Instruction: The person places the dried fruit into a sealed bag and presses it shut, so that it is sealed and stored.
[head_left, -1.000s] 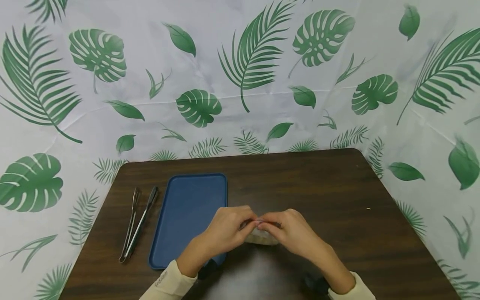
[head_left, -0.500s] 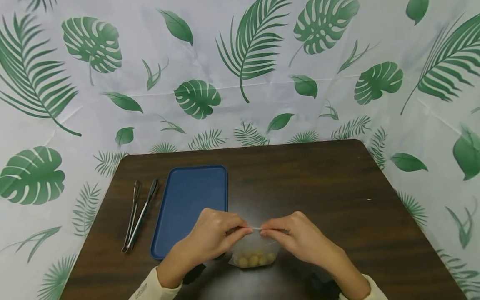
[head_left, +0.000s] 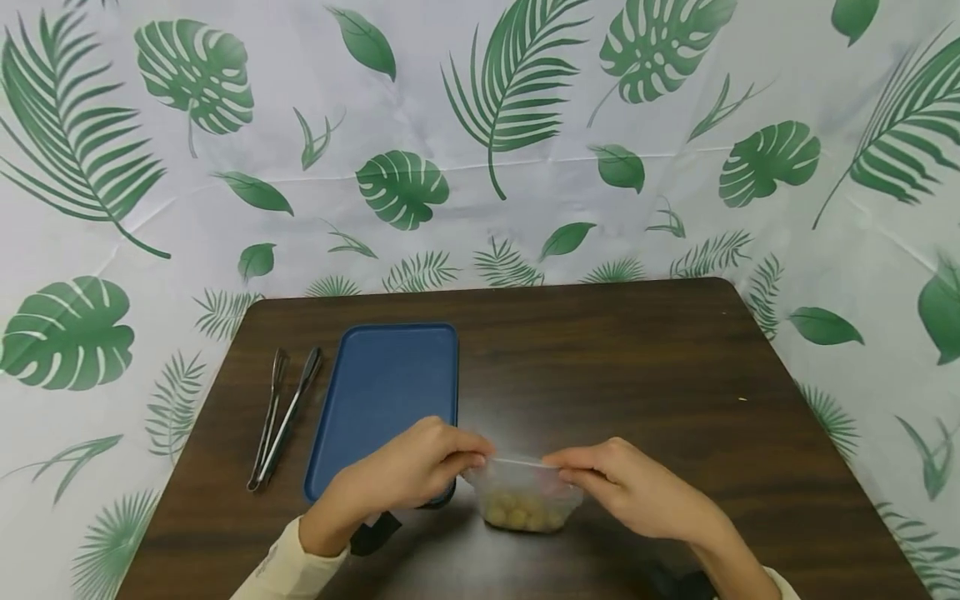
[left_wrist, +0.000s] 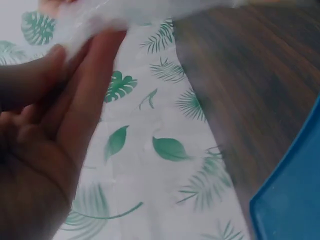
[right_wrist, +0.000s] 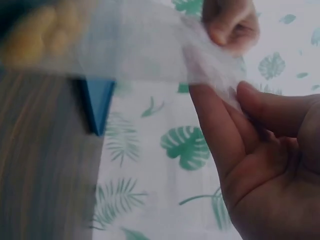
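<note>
A clear plastic zip bag (head_left: 525, 483) hangs between my two hands above the dark wooden table. Several round yellowish pieces (head_left: 517, 510) lie in its bottom; their exact kind is not clear. My left hand (head_left: 416, 467) pinches the bag's top left corner between thumb and fingers. At the top right corner, my right hand (head_left: 637, 487) pinches it the same way. The right wrist view shows the bag (right_wrist: 140, 45) stretched out from the thumb and fingers. In the left wrist view only a blurred strip of the bag (left_wrist: 105, 20) shows at the fingertips.
A blue rectangular tray (head_left: 397, 375) lies on the table (head_left: 637, 358) left of the bag, partly behind my left hand. Metal tongs (head_left: 281, 425) with dark tips rest left of the tray. A tiny pale scrap (head_left: 742, 399) lies on the right. A leaf-print cloth (head_left: 480, 208) hangs behind.
My hands have moved apart along the top of the bag, the right one going further right. The bag has come lower and spread out, so the yellowish pieces now show.
</note>
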